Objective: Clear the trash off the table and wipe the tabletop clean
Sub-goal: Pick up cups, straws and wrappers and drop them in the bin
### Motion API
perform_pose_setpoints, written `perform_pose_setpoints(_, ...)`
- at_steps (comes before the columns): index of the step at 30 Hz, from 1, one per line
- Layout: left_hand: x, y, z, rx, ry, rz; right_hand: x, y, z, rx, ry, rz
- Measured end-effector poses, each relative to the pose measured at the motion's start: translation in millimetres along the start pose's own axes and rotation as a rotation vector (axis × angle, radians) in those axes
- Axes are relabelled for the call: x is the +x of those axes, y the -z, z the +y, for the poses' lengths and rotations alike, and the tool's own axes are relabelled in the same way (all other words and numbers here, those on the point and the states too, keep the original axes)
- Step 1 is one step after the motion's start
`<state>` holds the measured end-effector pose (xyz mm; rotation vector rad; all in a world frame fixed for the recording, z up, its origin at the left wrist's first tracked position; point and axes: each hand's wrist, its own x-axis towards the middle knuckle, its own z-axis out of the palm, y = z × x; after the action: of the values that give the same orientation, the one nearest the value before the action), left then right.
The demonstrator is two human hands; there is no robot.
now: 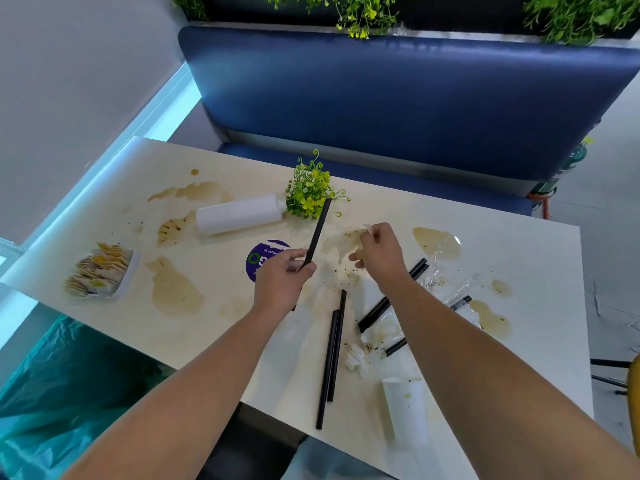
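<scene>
Risk entry: left hand grips one black straw upright, right hand pinches a white scrap above the tabletop; wet brown spills beneath may smear, and either light piece may slip free.

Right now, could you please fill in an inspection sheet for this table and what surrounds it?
Surface: pale tabletop with brown spill patches and scattered crumbs.
Job's things: black straws lying loose; crumpled clear wrappers; tipped white paper cup; teal trash bag below the table's left edge.
Clutter: white squeeze bottle on its side; artificial flower sprig; tray of sachets; round purple sticker.
Grips: left hand holds one black straw; right hand pinches a small white scrap.
Cables: nothing seen.
Surroundings: blue booth seat, green plants above it.
</scene>
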<state>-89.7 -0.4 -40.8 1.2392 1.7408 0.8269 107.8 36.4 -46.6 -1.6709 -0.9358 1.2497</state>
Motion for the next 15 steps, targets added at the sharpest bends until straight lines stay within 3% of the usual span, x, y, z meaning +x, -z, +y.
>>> perform_pose_setpoints(3, -4, 7, 0, 0.008, 0.002, 0.022, -2, -5, -4, 0.043, 0.002, 0.0)
perform_pose_setpoints(15, -26, 74, -20, 0.005, 0.034, 0.129, -27, -70, -31, -0.214, 0.211, -0.098)
